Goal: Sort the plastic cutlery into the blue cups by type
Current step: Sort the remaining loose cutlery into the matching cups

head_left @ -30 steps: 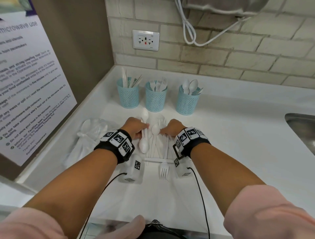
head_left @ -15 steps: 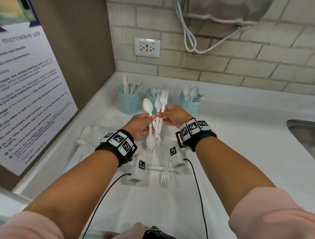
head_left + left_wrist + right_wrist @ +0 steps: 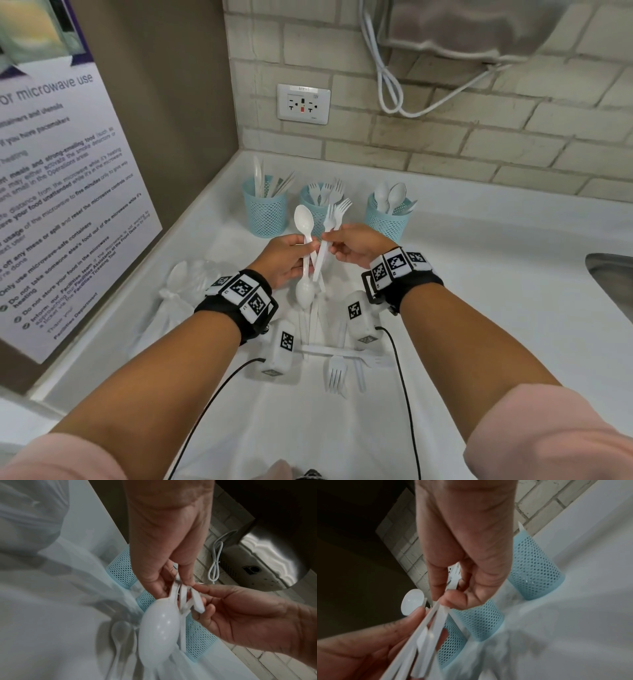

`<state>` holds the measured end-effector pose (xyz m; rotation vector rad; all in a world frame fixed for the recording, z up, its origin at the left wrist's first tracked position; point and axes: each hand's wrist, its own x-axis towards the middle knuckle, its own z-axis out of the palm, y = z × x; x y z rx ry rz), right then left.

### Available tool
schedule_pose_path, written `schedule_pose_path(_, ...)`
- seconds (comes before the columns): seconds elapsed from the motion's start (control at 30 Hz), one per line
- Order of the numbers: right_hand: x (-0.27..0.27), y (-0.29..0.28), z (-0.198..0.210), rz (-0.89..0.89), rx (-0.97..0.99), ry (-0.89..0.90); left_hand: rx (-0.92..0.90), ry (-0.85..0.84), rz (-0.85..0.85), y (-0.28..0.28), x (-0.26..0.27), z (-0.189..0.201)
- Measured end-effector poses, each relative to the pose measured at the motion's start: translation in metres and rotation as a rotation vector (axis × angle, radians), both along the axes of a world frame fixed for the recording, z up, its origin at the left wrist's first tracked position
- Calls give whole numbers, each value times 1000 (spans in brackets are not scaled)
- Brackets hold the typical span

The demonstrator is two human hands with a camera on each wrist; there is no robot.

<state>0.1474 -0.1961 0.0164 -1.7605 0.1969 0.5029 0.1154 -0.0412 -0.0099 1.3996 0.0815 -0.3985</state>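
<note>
My left hand [image 3: 306, 248] grips two white spoons [image 3: 303, 219], one bowl up and one bowl down [image 3: 159, 628]. My right hand [image 3: 331, 244] pinches two white forks [image 3: 337, 210] by their handles, tines up. The hands are close together above the counter, and the handles cross between them [image 3: 433, 622]. Behind them stand three blue mesh cups: the left cup [image 3: 265, 214] holds knives, the middle cup [image 3: 318, 219] forks, the right cup [image 3: 388, 219] spoons. A loose fork [image 3: 335, 375] and a knife [image 3: 329, 351] lie on the counter below my wrists.
A crumpled clear plastic bag [image 3: 181, 291] lies to the left, by the wall with the microwave notice [image 3: 58, 192]. A steel sink [image 3: 613, 284] is at the right edge. A white cord [image 3: 387, 78] hangs over the brick wall behind the cups.
Both hands have lifted off the pile on the counter, the left with the spoons and the right with the forks, and risen toward the cups.
</note>
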Motion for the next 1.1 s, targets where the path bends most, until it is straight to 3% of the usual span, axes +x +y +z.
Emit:
schedule_pose_path(0.23, 26, -13, 38, -383, 83, -503, -76, -18, 143, 7, 10, 8)
schedule_pose_path(0.4, 51, -4, 35, -532, 7, -641, -97, -22, 162, 7, 16, 8)
schedule_pose_path(0.6, 61, 18, 18, -543, -120, -659, -105, -38, 186, 9, 22, 7)
schedule_pose_path(0.8, 72, 26, -2, -390, -323, -611, -114, -33, 203, 11, 26, 4)
schedule_pose_path(0.93, 69, 19, 0, -371, -277, -584, -117, -27, 204, 11, 27, 2)
schedule_pose_path(1.03, 62, 12, 4, -398, -407, -769, -120, -26, 211, 10, 25, 2)
schedule_pose_path(1.1, 53, 12, 7, -353, -369, -873, -118, -32, 210, 9, 23, 3)
